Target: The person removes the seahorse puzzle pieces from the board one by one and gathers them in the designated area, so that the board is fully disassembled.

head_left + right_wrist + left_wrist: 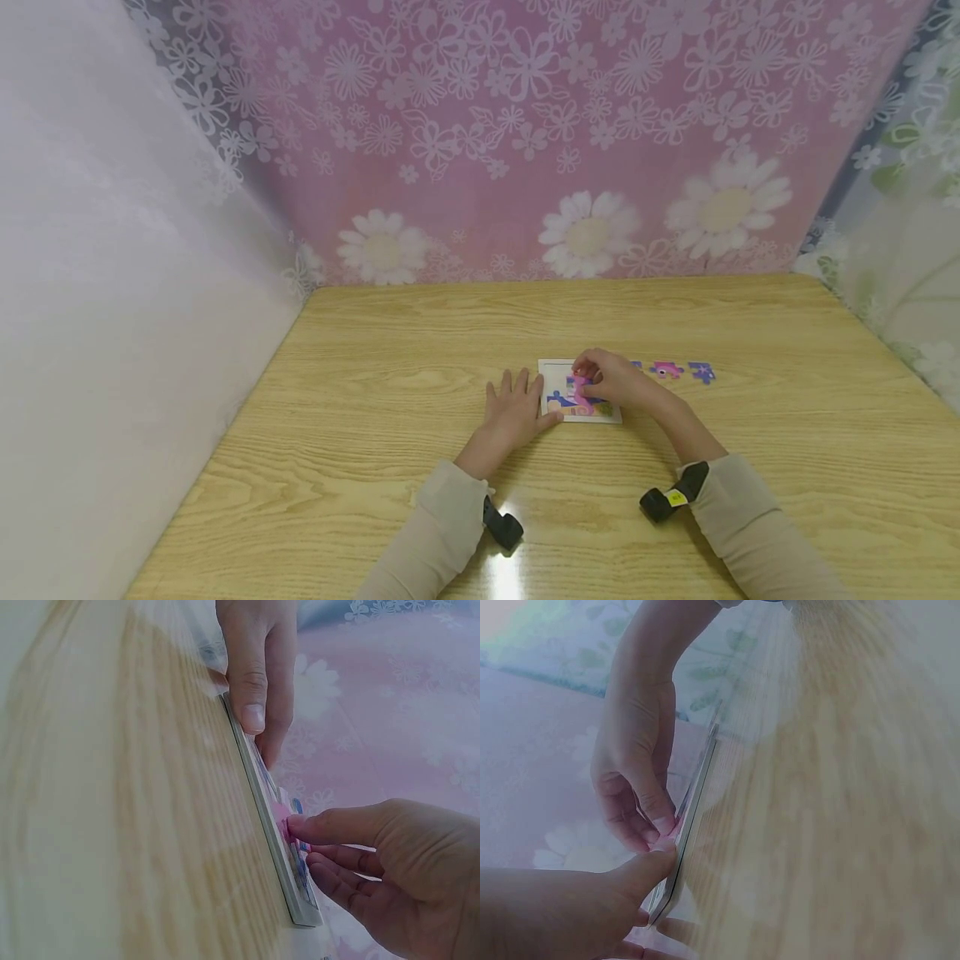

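A white-framed jigsaw board (553, 372) lies on the table, its lower part filled with blue, pink and green pieces. My left hand (516, 415) rests flat at its left side, fingers spread on the tabletop and thumb on the frame's lower left corner. Over the board, my right hand (617, 382) pinches a pink puzzle piece (282, 814) between thumb and fingertips, low against the board. The fingers partly hide this piece. In the left wrist view, the right hand's fingertips come down close to the left thumb (651, 868).
Right of the board lie a pink puzzle piece with an eye (663, 372) and a blue patterned piece (702, 372). Another blue piece (637, 365) is partly covered by the right hand. A flowered curtain (480, 167) hangs behind the wooden table (375, 350).
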`<control>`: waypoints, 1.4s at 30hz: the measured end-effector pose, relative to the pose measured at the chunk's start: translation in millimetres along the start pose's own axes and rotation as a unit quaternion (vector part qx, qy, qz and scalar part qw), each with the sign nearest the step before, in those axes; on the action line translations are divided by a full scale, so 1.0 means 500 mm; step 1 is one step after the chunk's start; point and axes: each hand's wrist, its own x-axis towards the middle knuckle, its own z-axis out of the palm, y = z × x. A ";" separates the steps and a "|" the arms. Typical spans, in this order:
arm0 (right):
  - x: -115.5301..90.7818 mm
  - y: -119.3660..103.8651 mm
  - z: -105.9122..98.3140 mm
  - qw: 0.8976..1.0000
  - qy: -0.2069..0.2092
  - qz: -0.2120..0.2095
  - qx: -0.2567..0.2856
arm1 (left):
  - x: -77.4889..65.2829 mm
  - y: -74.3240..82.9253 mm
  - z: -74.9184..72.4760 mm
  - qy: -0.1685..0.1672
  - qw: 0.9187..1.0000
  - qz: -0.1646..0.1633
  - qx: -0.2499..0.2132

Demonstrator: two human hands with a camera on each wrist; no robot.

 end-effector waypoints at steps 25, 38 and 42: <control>0.000 0.003 -0.008 1.000 0.019 -0.005 0.005 | -0.003 0.004 -0.007 -0.003 1.000 -0.005 -0.002; 0.001 0.002 -0.009 0.999 0.020 -0.015 0.020 | -0.001 0.000 -0.002 -0.004 1.000 -0.005 -0.012; -0.001 0.001 -0.013 0.999 0.020 -0.020 0.019 | -0.001 0.001 -0.002 -0.006 1.000 -0.007 -0.005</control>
